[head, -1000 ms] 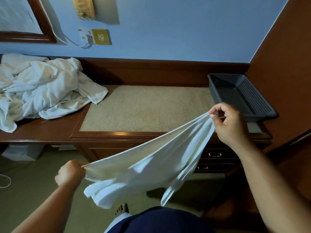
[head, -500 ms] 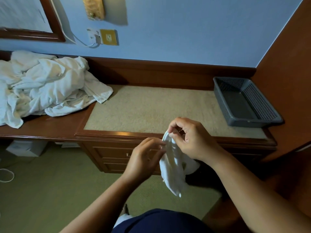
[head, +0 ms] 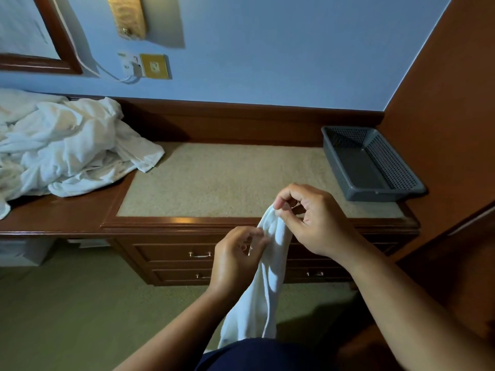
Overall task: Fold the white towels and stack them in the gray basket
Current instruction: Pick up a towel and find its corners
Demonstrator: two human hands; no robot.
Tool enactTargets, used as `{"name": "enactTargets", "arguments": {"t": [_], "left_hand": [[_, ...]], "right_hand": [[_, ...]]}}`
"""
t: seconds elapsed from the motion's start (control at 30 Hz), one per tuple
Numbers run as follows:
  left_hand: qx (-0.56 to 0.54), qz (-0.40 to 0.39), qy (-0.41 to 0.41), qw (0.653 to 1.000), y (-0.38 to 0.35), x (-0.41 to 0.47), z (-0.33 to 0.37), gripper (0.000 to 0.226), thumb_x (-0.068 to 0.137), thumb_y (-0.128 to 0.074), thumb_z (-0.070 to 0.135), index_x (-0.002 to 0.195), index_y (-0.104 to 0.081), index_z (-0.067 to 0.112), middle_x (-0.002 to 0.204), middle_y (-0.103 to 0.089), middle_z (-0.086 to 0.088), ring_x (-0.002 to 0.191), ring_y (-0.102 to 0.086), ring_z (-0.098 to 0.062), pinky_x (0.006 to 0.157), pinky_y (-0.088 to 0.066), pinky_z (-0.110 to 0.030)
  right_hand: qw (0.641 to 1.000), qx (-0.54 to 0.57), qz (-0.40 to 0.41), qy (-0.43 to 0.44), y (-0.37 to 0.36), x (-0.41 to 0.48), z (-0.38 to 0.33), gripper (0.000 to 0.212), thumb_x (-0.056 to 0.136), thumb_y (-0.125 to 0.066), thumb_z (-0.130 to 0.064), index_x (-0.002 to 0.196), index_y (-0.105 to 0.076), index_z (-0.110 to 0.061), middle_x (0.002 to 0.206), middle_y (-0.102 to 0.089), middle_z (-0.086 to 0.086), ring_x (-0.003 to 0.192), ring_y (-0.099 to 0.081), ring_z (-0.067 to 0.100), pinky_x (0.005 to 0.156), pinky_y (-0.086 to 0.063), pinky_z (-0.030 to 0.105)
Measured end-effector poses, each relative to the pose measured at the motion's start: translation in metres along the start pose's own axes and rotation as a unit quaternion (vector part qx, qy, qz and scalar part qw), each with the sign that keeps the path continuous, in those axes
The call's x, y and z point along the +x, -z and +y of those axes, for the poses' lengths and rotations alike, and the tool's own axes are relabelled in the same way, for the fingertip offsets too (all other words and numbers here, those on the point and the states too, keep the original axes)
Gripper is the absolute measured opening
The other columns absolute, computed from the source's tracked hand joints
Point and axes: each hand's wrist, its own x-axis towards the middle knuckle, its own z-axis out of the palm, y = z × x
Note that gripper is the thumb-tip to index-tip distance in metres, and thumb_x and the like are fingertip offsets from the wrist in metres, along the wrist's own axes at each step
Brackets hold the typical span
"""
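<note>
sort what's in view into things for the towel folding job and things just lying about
For the job: white towel, pinched by the left hand and right hand; pile of unfolded towels; gray basket.

Just lying about: brass wall socket; white plug; wooden frame; gold wall fixture; white box on the floor.

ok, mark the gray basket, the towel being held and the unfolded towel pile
gray basket (head: 380,196), head view, on its near front wall.
held white towel (head: 259,290), head view, middle of the hanging length.
pile of white towels (head: 67,145), head view, centre of the heap.
</note>
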Motion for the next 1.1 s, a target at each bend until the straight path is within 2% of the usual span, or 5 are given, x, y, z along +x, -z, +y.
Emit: {"name": "enactTargets", "arguments": {"t": [0.4, 0.53, 0.7, 0.9, 1.1], "left_hand": [[0.207, -0.127, 0.055, 0.969, 0.033, -0.008, -0.053, 0.021, 0.104, -0.049, 0.027, 0.083, -0.052, 0.03, 0.083, -0.051, 0.012, 0.075, -0.05, -0.001, 0.077, -0.038, -0.036], [0.216, -0.155, 0.021, 0.964, 0.056, 0.003, -0.054, 0.028, 0.104, -0.032, 0.038, 0.079, -0.041, 0.03, 0.082, -0.05, 0.01, 0.085, -0.048, 0.005, 0.078, -0.03, -0.034], [0.217, -0.161, -0.008, 0.963, 0.066, 0.004, -0.062, 0.035, 0.108, -0.037, 0.028, 0.073, -0.034, 0.031, 0.075, -0.045, 0.01, 0.079, -0.048, 0.005, 0.075, -0.03, -0.034], [0.148, -0.171, -0.038, 0.973, 0.074, -0.005, -0.094, 0.041, 0.095, -0.044, 0.07, 0.079, -0.062, 0.037, 0.082, -0.055, 0.014, 0.076, -0.056, -0.002, 0.071, -0.044, -0.039], [0.306, -0.318, 0.029, 0.897, 0.071, -0.04, -0.128, 0.059, 0.078, -0.032, 0.091, 0.083, -0.062, 0.04, 0.09, -0.055, 0.012, 0.091, -0.051, -0.008, 0.086, -0.031, -0.037]], "right_hand": [[0.982, -0.153, -0.095, -0.053, 0.004, 0.004, 0.018, 0.032, 0.092, -0.05, -0.001, 0.111, -0.067, -0.02, 0.104, -0.05, -0.01, 0.072, -0.052, 0.006, 0.058, -0.042, 0.023], [0.942, -0.244, -0.186, -0.133, -0.011, -0.004, 0.05, 0.027, 0.082, -0.045, 0.002, 0.07, -0.056, -0.019, 0.08, -0.046, -0.004, 0.065, -0.046, 0.018, 0.055, -0.033, 0.03], [0.962, -0.055, -0.179, -0.2, -0.019, -0.002, 0.045, 0.017, 0.067, -0.038, -0.013, 0.051, -0.042, -0.017, 0.053, -0.041, -0.005, 0.052, -0.037, 0.008, 0.051, -0.028, 0.028], [0.936, -0.018, -0.281, -0.209, -0.025, 0.001, 0.029, 0.044, 0.082, -0.071, -0.044, 0.057, -0.046, -0.019, 0.055, -0.042, -0.008, 0.053, -0.04, 0.009, 0.054, -0.031, 0.032], [0.96, 0.031, -0.148, -0.235, -0.007, 0.026, 0.024, 0.039, 0.084, -0.076, -0.046, 0.063, -0.059, -0.018, 0.051, -0.055, -0.007, 0.046, -0.051, 0.004, 0.049, -0.04, 0.023]]}}
